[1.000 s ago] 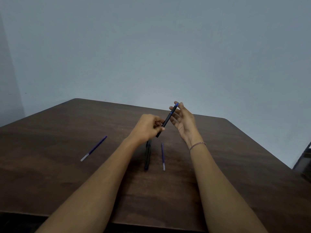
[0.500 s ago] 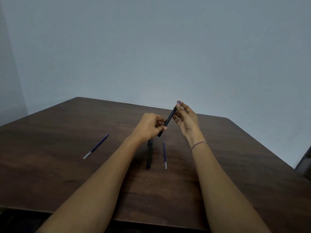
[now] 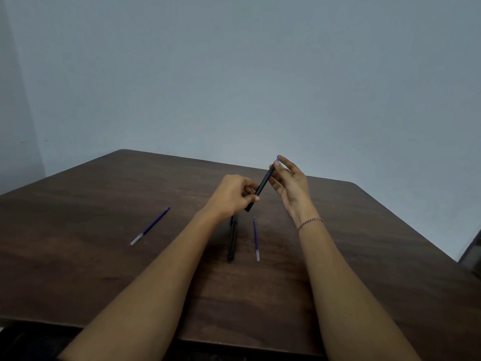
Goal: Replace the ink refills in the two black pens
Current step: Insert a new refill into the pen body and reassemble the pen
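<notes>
A black pen (image 3: 261,187) with a blue top end is held tilted above the table. My left hand (image 3: 231,195) grips its lower end. My right hand (image 3: 290,187) has its fingertips on the upper, blue end, with the other fingers spread. A second black pen (image 3: 232,239) lies on the table under my left wrist. Just right of that pen lies a blue ink refill (image 3: 256,239). Another blue refill (image 3: 151,225) lies further left on the table.
The dark brown wooden table (image 3: 104,256) stands against a plain grey wall. Its near edge runs along the bottom and its right edge slants down past a dark object (image 3: 473,254) at the far right.
My right hand's fingers have closed in from an open palm onto the pen's blue top end. The pen and my left hand have barely moved.
</notes>
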Tool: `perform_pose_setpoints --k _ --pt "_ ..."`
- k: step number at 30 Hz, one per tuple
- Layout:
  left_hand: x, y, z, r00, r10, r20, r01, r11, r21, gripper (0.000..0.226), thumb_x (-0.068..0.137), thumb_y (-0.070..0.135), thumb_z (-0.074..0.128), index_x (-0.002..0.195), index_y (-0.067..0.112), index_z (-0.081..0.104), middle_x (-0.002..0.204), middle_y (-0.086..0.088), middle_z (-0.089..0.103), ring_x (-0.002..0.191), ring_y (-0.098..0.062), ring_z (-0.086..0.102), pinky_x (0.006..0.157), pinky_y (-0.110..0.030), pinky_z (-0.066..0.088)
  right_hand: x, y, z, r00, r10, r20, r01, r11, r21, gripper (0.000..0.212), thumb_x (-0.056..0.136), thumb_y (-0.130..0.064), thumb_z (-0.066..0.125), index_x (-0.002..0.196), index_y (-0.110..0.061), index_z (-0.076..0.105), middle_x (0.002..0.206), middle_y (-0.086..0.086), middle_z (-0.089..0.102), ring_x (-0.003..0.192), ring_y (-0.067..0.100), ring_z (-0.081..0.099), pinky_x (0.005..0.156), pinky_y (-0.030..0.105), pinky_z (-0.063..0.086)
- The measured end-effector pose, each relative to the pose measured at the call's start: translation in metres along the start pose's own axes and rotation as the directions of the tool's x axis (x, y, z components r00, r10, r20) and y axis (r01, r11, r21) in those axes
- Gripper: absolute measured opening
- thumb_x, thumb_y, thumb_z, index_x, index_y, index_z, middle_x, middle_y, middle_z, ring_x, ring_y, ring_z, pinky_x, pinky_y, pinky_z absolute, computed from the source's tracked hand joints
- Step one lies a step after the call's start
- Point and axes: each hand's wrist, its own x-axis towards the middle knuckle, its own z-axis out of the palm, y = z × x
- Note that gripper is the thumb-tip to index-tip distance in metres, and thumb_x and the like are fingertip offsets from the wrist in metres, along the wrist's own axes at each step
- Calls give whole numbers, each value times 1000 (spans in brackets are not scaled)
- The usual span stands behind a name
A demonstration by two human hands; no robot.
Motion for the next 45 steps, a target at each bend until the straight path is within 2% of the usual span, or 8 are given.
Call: perform_pose_setpoints --k 3,14,19,28,33,35,41,45 --pt "0 1 1 1000 -8 4 8 1000 -3 38 81 17 71 117 8 63 97 -6 70 75 -4 56 73 -17 47 1 -1 1 1000 26 8 -26 998 49 25 94 -11 54 119 -11 57 91 7 71 80 14 68 70 23 57" --pt "0 2 -1 1000 -12 16 12 1000 -23 38 80 17 72 116 8 64 87 1 65 75 -7 58 68 -17 47 -2 -2 1 1000 -14 -14 13 997 -77 24 88 -14 64 112 -14 60 77 -3 64 67 5 63 69 20 52" --pt "-1 3 0 1000 -12 21 13 1000 -17 38 80 16 72 116 9 64 86 3 64 71 -1 55 63 -9 42 -1 -2 2 1000 13 -22 -14 997 -80 21 94 -34 53 101 -21 68 83 -5 59 75 7 57 72 22 53" --pt "-1 3 -1 999 7 34 -6 1000 -20 35 80 16 72 114 9 65 79 7 60 67 1 55 63 -11 44 -1 -3 0 999 21 -28 -24 994 -111 6 90 -23 62 88 -20 67 81 -6 60 78 8 57 72 21 51" --pt "0 2 0 1000 1 29 -1 1000 -17 35 80 16 72 114 10 65 79 8 60 71 -2 57 67 -15 45 0 -2 -2 996 88 28 -85 992 -99 35 98 -41 41 105 -19 66 99 1 71 88 9 62 77 24 49" --pt "0 1 0 1000 3 21 -3 1000 -13 35 79 17 72 114 11 65 79 7 61 71 -3 57 67 -14 44 0 -2 -3 993 100 66 -93 991 -100 36 100 -40 38 108 -20 66 105 2 71 94 11 61 80 25 48" --pt "0 1 -1 1000 8 16 -7 1000 -22 35 79 17 73 112 11 66 78 8 60 69 0 56 64 -11 44 0 -2 -1 998 64 9 -63 993 -95 15 92 -31 57 91 -20 67 89 -5 71 86 8 63 76 24 49" --pt "-1 1 -1 1000 12 24 -11 1000 -28 35 79 18 73 112 10 66 77 9 60 68 1 56 61 -6 41 1 -1 -2 998 59 -13 -60 993 -98 17 91 -33 57 90 -19 67 86 -5 70 83 8 61 73 22 49"
